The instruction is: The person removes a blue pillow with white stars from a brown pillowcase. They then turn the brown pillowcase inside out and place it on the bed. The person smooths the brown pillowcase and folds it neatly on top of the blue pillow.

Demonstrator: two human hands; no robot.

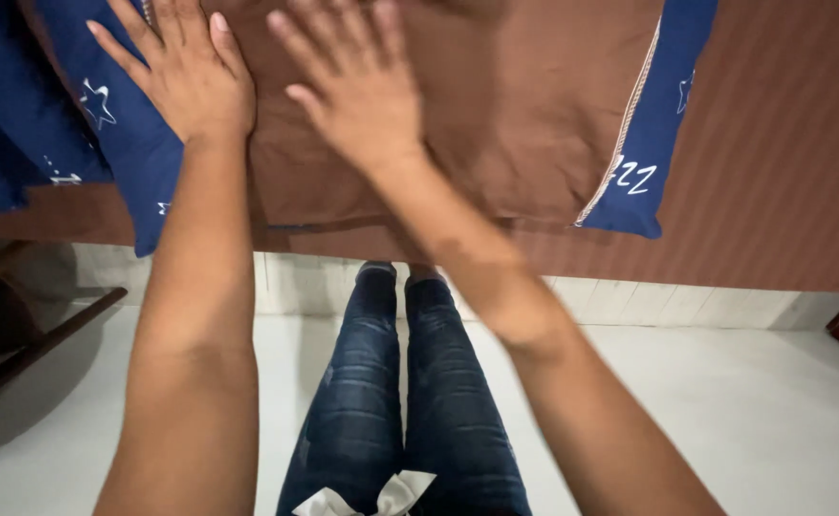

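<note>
Pillow (496, 115) beneath both flat hands (276, 76)

Cloth on cloth — soft, matt weaves over a ribbed brown bed cover.

The pillow (496, 115) wears a smooth, matt brown cotton-like case with navy fabric borders, pale stitched trim and white printed stars; the bed cover (783, 172) beneath is brown cloth with a fine ribbed texture. The floor (744, 411) looks like glossy white tile — the jeans (410, 401) are faded blue denim, and a dark wooden chair (27, 344) shows a dull finish.
</note>
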